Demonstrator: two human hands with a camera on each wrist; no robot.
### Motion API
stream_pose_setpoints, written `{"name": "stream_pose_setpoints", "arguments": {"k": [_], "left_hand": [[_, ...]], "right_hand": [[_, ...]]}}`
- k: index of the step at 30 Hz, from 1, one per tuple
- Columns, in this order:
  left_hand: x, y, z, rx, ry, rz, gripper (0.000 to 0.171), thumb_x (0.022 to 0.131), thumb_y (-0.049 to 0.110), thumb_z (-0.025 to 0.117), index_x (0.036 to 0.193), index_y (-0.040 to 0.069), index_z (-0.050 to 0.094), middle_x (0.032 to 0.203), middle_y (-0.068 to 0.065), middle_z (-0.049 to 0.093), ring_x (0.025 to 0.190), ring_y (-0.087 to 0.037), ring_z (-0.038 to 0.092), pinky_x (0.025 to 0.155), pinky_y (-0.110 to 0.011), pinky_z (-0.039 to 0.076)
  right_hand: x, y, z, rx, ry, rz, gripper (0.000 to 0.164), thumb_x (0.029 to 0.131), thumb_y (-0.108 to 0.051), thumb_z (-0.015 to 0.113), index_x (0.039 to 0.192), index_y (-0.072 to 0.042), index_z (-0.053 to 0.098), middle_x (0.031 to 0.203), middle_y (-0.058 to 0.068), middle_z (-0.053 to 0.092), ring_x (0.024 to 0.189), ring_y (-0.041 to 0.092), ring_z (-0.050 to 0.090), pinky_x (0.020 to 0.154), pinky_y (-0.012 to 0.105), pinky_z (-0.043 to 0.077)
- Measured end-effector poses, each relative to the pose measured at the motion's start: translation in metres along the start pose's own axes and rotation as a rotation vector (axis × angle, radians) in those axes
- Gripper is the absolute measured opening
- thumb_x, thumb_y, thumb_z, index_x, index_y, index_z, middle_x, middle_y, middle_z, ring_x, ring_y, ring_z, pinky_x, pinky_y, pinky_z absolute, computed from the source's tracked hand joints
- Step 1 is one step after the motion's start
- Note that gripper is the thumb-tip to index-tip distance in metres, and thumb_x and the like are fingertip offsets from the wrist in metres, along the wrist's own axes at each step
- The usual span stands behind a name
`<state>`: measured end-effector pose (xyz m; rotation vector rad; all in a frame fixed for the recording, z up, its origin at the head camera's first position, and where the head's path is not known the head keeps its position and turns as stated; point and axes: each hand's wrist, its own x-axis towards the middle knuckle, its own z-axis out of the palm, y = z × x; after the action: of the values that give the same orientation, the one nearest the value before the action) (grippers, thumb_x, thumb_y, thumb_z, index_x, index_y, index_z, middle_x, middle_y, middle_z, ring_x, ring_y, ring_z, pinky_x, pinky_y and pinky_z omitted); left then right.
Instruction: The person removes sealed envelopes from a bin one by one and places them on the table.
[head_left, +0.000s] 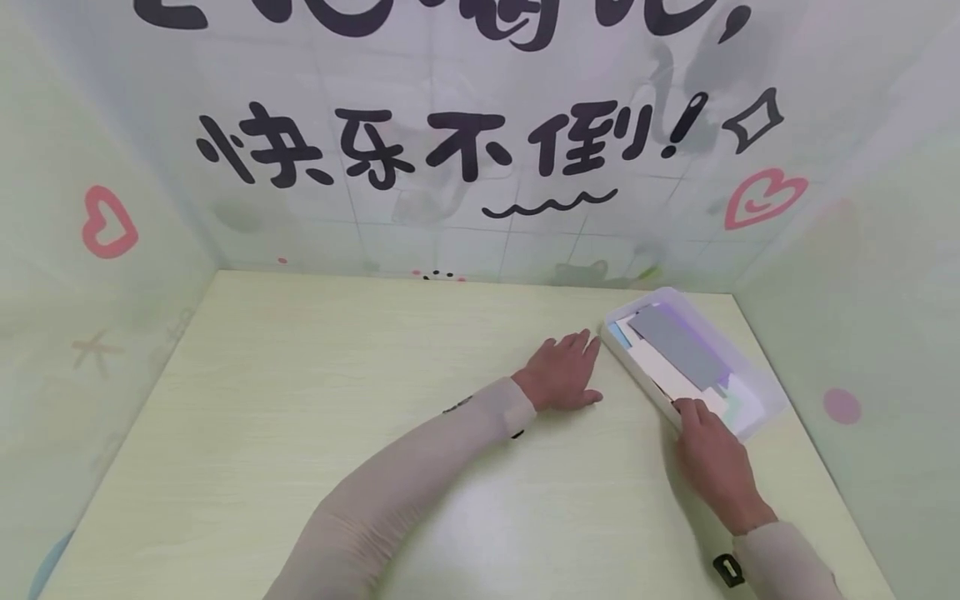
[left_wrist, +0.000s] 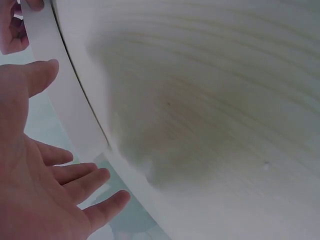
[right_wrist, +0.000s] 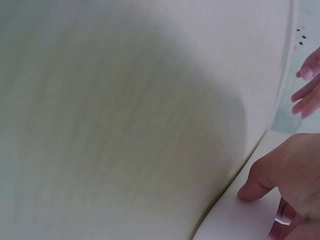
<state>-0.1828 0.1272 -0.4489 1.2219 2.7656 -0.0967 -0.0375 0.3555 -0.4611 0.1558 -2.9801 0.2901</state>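
Note:
A shallow white plastic box (head_left: 636, 370) stands at the right back of the table. Inside it lie a grey flat rectangular piece (head_left: 681, 348) and white, purple, light blue and mint flat pieces, whose kind I cannot tell. My right hand (head_left: 716, 462) grips the box's near left wall; in the right wrist view the thumb presses the outside of the wall (right_wrist: 235, 217) and the fingers curl over its rim. My left hand (head_left: 558, 371) is just left of the box, fingers spread and extended. In the left wrist view, that hand (left_wrist: 45, 185) holds nothing.
The pale wood-grain table (head_left: 300, 400) meets a printed back wall (head_left: 465, 242) with black lettering, and side walls left and right. The box stands close to the right wall (head_left: 847, 333). A black clip-like piece (head_left: 727, 570) is by the right sleeve.

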Motion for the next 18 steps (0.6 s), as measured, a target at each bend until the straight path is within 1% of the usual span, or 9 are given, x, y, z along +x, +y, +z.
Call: {"name": "stream_pose_setpoints", "arguments": {"k": [3, 4, 7, 11, 14, 16, 18], "left_hand": [[-0.001, -0.004, 0.002, -0.051, 0.007, -0.02, 0.091, 0.095, 0.065, 0.049, 0.159, 0.01, 0.016, 0.159, -0.012, 0.026, 0.141, -0.022, 0.035, 0.102, -0.039, 0.04], [-0.001, -0.006, 0.003, -0.06, 0.016, -0.02, 0.091, 0.095, 0.064, 0.05, 0.16, 0.011, 0.015, 0.158, -0.013, 0.028, 0.138, -0.022, 0.039, 0.099, -0.038, 0.042], [-0.003, -0.012, 0.006, -0.057, 0.038, -0.009, 0.089, 0.095, 0.062, 0.052, 0.16, 0.015, 0.013, 0.155, -0.015, 0.034, 0.131, -0.023, 0.047, 0.092, -0.035, 0.047], [-0.007, -0.021, 0.011, -0.039, 0.054, 0.011, 0.081, 0.096, 0.056, 0.055, 0.16, 0.021, 0.02, 0.148, -0.013, 0.043, 0.12, -0.021, 0.056, 0.086, -0.034, 0.049], [-0.011, -0.029, 0.014, -0.041, 0.059, 0.015, 0.075, 0.096, 0.052, 0.056, 0.158, 0.02, 0.028, 0.141, -0.009, 0.048, 0.111, -0.019, 0.059, 0.081, -0.034, 0.05], [-0.014, -0.035, 0.016, -0.076, 0.063, 0.011, 0.072, 0.097, 0.049, 0.056, 0.156, 0.017, 0.031, 0.14, -0.007, 0.049, 0.112, -0.019, 0.058, 0.082, -0.034, 0.049], [-0.016, -0.041, 0.016, -0.145, 0.067, 0.002, 0.072, 0.097, 0.045, 0.057, 0.156, 0.014, 0.031, 0.142, -0.007, 0.048, 0.115, -0.02, 0.057, 0.087, -0.035, 0.048]], "right_hand": [[-0.004, -0.006, 0.0, -0.009, 0.01, -0.025, 0.039, 0.083, 0.007, 0.057, 0.121, 0.0, 0.048, 0.106, 0.017, 0.057, 0.087, 0.037, 0.06, 0.051, 0.048, 0.049], [-0.005, -0.008, 0.0, -0.01, 0.018, -0.037, 0.04, 0.083, 0.007, 0.058, 0.12, 0.0, 0.048, 0.106, 0.016, 0.058, 0.087, 0.036, 0.06, 0.05, 0.047, 0.049], [-0.007, -0.013, 0.001, -0.025, 0.059, -0.079, 0.041, 0.079, 0.007, 0.06, 0.118, -0.002, 0.05, 0.104, 0.013, 0.058, 0.085, 0.033, 0.06, 0.048, 0.044, 0.048], [-0.009, -0.018, 0.002, -0.037, 0.108, -0.124, 0.043, 0.075, 0.007, 0.062, 0.115, -0.003, 0.052, 0.098, 0.009, 0.057, 0.08, 0.03, 0.059, 0.046, 0.041, 0.047], [-0.009, -0.021, 0.003, -0.045, 0.125, -0.153, 0.042, 0.074, 0.008, 0.063, 0.113, -0.004, 0.052, 0.094, 0.007, 0.056, 0.076, 0.027, 0.056, 0.044, 0.038, 0.045], [-0.01, -0.023, 0.003, -0.05, 0.136, -0.175, 0.042, 0.073, 0.008, 0.062, 0.111, -0.005, 0.052, 0.091, 0.006, 0.054, 0.074, 0.026, 0.055, 0.044, 0.036, 0.043], [-0.01, -0.025, 0.003, -0.055, 0.146, -0.2, 0.041, 0.072, 0.008, 0.06, 0.111, -0.005, 0.053, 0.089, 0.005, 0.053, 0.073, 0.025, 0.053, 0.044, 0.035, 0.042]]}}
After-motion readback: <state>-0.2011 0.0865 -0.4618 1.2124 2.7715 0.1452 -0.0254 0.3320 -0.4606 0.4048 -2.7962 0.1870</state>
